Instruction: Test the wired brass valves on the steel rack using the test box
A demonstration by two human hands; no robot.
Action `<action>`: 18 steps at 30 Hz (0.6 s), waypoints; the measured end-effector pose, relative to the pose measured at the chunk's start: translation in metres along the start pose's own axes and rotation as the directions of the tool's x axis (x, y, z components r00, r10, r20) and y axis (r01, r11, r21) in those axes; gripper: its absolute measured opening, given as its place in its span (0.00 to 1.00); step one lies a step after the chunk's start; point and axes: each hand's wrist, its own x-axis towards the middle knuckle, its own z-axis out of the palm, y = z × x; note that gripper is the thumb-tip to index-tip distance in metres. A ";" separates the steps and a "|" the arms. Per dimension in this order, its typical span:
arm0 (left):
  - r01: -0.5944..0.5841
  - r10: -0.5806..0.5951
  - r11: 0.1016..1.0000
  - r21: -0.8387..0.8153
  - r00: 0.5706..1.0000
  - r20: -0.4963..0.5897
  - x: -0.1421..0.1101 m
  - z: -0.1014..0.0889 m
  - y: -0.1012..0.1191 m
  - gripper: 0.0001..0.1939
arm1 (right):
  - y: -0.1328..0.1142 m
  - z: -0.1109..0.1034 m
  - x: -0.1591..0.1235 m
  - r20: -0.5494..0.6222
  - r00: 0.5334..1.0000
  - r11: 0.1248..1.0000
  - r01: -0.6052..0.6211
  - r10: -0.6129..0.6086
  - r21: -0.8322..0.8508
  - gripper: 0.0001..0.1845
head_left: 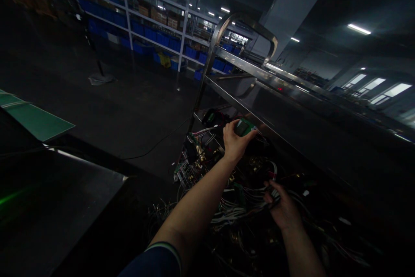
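My left hand (234, 141) reaches forward with thumb and fingers gripping a green circuit board (245, 126) by its edges. Closer to me on the right, my right hand (281, 203) has its fingers curled around a bundle of thin cables (256, 205). Beneath both hands lies a tangle of white and coloured wires, with brass-coloured fittings (256, 163) among them. A dark part with wires (214, 117) sits just left of the board. Dim light hides much of the pile.
A metal trolley with a bent tube handle (223, 26) and a shelf edge (240, 106) stands over the pile. At left is a metal table (90, 182) with a green mat (39, 119). Racks with blue bins (155, 35) line the far side.
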 end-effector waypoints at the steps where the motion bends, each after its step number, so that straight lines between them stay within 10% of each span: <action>1: 0.000 0.000 1.000 -0.001 1.000 0.003 0.000 0.000 0.000 0.26 | 0.000 0.000 0.000 0.011 1.000 1.000 0.003 -0.003 -0.003 0.17; 18: 0.025 -0.027 0.999 0.045 0.999 0.031 -0.001 -0.002 -0.001 0.28 | 0.000 0.002 -0.002 -0.003 1.000 1.000 -0.013 0.012 -0.012 0.19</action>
